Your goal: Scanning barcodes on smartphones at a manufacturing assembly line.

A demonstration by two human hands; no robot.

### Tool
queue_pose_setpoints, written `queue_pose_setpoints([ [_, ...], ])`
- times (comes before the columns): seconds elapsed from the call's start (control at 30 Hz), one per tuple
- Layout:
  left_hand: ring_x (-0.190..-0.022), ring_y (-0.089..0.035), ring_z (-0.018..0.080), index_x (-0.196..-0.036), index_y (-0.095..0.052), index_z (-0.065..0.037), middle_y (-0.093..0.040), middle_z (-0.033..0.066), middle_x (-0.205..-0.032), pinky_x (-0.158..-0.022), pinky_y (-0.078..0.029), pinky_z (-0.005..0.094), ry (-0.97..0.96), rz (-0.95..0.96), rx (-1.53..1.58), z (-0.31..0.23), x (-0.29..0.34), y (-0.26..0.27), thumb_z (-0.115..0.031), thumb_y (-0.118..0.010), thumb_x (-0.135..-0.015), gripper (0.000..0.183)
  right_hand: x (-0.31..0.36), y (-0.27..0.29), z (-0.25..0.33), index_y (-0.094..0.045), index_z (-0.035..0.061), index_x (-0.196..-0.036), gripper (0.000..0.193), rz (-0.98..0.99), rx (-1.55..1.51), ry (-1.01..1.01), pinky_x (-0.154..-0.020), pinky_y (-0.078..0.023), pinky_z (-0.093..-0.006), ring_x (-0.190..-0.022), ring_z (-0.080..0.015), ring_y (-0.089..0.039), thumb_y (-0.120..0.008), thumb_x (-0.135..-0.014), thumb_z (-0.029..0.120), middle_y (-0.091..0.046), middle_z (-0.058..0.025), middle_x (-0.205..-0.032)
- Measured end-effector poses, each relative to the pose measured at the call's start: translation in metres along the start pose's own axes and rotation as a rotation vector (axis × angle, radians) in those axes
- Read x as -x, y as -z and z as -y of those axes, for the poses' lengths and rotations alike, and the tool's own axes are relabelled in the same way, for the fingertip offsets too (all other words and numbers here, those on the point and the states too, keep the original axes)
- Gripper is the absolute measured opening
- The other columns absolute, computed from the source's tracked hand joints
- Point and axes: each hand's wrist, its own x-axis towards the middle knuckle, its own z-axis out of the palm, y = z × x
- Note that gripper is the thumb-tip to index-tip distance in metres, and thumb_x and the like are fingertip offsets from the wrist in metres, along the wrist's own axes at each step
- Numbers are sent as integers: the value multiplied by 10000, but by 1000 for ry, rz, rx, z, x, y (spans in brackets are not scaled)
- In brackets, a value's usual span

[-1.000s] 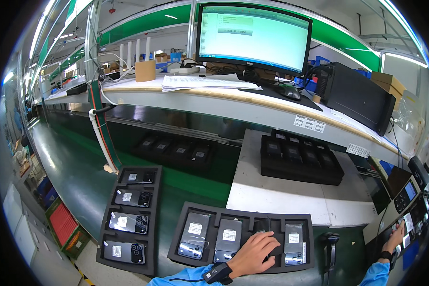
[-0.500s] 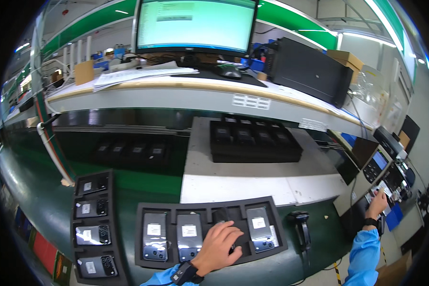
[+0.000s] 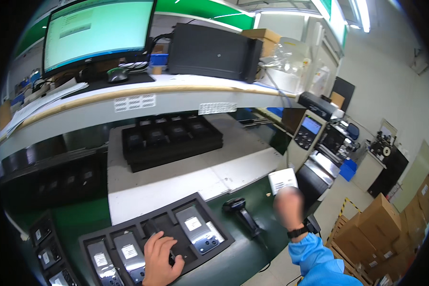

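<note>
1. Green counter runs below a shelf with a monitor, and cartons stand on the far right; the worker's view now faces further right than a second ago.
2. What differs most is the right hand: no longer up at the printer, it is nearer the worker and carries a white label.
3. To my eye, the label is now free of the printer, so the fetching part of the work looks done; the left hand stays over the third pocket of the tray.
4. On the right, the grip seems together, pinched on the label's lower edge, though the fingers are blurred. On the left, I cannot tell: fingers and thumb curve about a dark thing, too covered to name, and whether they clamp it does not show.
5. Held up beside the printer, the label is tilted, nearly square, with dark print across its lower half.
6. Phones lie back up in the first, second and fourth pockets, dark and glossy, each with a pale sticker; a black scanner rests just right of the tray.
</note>
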Motion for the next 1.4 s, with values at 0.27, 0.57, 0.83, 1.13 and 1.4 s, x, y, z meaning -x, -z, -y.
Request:
queue_pose_setpoints([
  [0.27,-1294,-521,429,-1256,-571,0,-562,206,-1351,-1104,-403,513,-15,-21,66,10,1,-2,-99,-722,-735,552,107,-148,49,-677,24,-900,274,1373,463,-205,-532,-479,-268,-563,-99,-590,-602,-1032,252,-675,-29,-725],
  [0.57,-1411,-381,463,-1163,-680,-77,-447,243,-1481,-1155,-308,596,31,122,-53,8,3,-1,-284,-768,-837,397,122,-189,49,-729,-5,-1038,309,1565,785,46,-661,-551,-399,-655,-283,-708,-620,-943,269,-731,-157,-768],
  [0.83,-1443,-360,414,-1258,-678,-122,-460,182,-1501,-1167,-262,633,135,230,-355,11,8,4,-408,-725,-878,477,113,-179,56,-698,20,-1253,377,1028,389,102,-629,-508,-285,-642,-111,-609,-720,-910,176,-678,-49,-745],
  [1.13,-1281,-472,359,-1336,-585,-86,-450,194,-1471,-886,-426,540,538,65,-612,39,17,37,-322,-776,-786,629,114,-351,68,-745,37,-1117,310,1155,302,532,-771,-556,-380,-812,-302,-707,-707,-876,229,-729,-151,-872],
  [1.4,-1329,-428,430,-1380,-562,-109,-394,215,-1511,-948,-435,578,550,-81,-455,37,11,40,-282,-807,-735,711,119,-551,9,-682,139,-1287,466,921,583,928,-1037,-481,-469,-1257,-342,-572,-684,-839,266,-647,-104,-1331],
])
